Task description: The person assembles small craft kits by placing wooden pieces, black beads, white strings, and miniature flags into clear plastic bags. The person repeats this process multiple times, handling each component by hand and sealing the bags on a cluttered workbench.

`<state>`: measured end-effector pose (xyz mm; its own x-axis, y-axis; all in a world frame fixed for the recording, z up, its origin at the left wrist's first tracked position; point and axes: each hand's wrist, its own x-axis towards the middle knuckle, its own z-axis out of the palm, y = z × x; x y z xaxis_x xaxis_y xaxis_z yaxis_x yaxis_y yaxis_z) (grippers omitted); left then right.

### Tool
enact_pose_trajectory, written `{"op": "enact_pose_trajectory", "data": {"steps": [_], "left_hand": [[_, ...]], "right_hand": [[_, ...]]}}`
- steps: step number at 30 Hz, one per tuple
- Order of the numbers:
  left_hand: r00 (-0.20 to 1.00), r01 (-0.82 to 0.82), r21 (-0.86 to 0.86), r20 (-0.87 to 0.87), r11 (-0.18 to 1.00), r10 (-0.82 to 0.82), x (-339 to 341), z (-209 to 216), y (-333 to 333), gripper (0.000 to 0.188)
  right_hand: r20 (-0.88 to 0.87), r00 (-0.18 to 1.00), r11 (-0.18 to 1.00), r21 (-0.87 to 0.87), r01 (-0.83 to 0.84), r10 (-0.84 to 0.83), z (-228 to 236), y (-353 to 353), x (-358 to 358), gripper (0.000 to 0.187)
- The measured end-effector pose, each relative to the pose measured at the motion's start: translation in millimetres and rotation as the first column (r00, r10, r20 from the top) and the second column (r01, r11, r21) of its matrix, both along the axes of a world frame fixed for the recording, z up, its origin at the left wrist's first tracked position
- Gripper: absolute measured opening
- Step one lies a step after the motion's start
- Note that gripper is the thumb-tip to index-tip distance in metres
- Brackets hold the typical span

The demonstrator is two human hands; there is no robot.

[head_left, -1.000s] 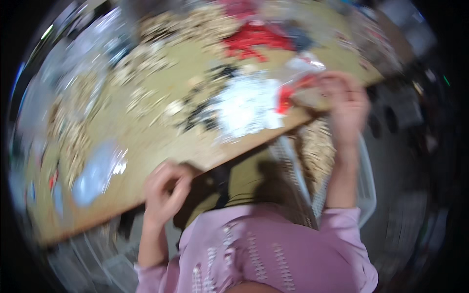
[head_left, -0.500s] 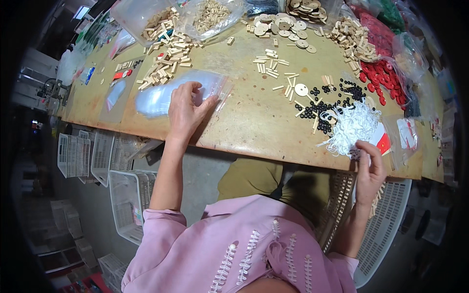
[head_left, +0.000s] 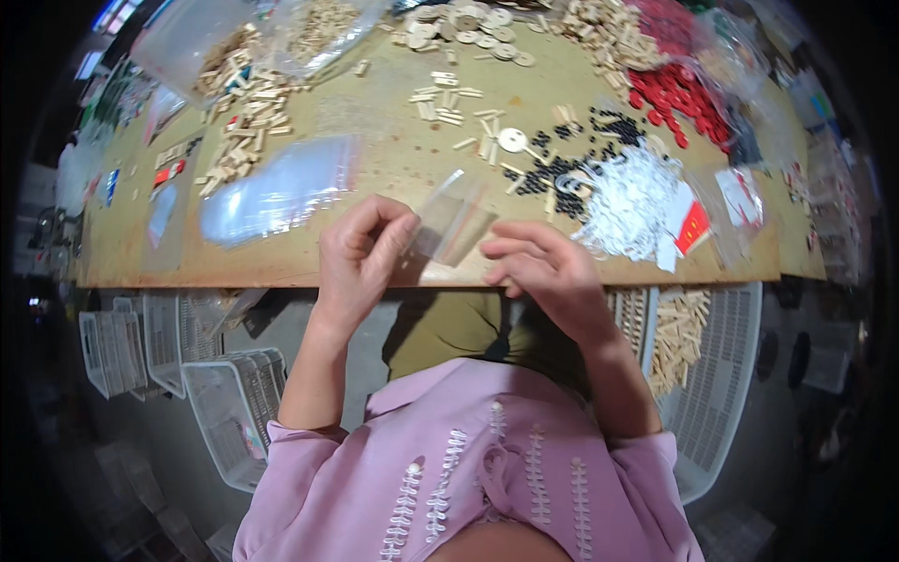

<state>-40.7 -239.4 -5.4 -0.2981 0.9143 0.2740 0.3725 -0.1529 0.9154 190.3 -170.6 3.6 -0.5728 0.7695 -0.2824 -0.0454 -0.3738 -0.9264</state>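
My left hand (head_left: 365,248) is closed, pinching one edge of a small clear zip bag (head_left: 449,217) between thumb and fingers. The bag hangs over the table's front edge, tilted, with nothing visible in it. Just to its right, my right hand (head_left: 543,267) has its fingers apart and holds nothing; the fingertips are near the bag but not touching it. Left of my left hand lies a stack of clear zip bags (head_left: 272,192). A tangled heap of white cords (head_left: 627,201) sits beyond my right hand, beside a red and white card (head_left: 691,220).
Black beads (head_left: 552,178) lie scattered next to the cords. Small wooden blocks (head_left: 248,126), wooden discs (head_left: 464,30) and red discs (head_left: 684,98) are piled farther back. A white plastic basket (head_left: 721,365) with wooden pieces stands below the edge at right, another basket (head_left: 234,412) at left.
My left hand has lifted one bag off the stack and brought it right and nearer. My right hand has left the cords and card and moved left toward the bag. The view has shifted.
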Motion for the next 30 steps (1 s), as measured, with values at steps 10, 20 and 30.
{"op": "enact_pose_trajectory", "data": {"steps": [10,20,30], "left_hand": [[0.952,0.119,0.110,-0.294,0.987,-0.082,31,-8,12,0.009],[0.954,0.215,0.049,-0.223,0.975,-0.200,54,-11,5,0.009],[0.858,0.308,0.247,-0.490,0.919,-0.156,47,-14,4,0.023]], "right_hand": [[-0.014,0.980,0.974,0.116,-0.194,0.197,-15,-2,17,0.018],[0.014,0.999,0.962,0.271,0.025,-0.030,-26,-11,7,0.016],[0.092,0.994,0.996,-0.076,-0.050,0.057,-13,-5,11,0.027]]}}
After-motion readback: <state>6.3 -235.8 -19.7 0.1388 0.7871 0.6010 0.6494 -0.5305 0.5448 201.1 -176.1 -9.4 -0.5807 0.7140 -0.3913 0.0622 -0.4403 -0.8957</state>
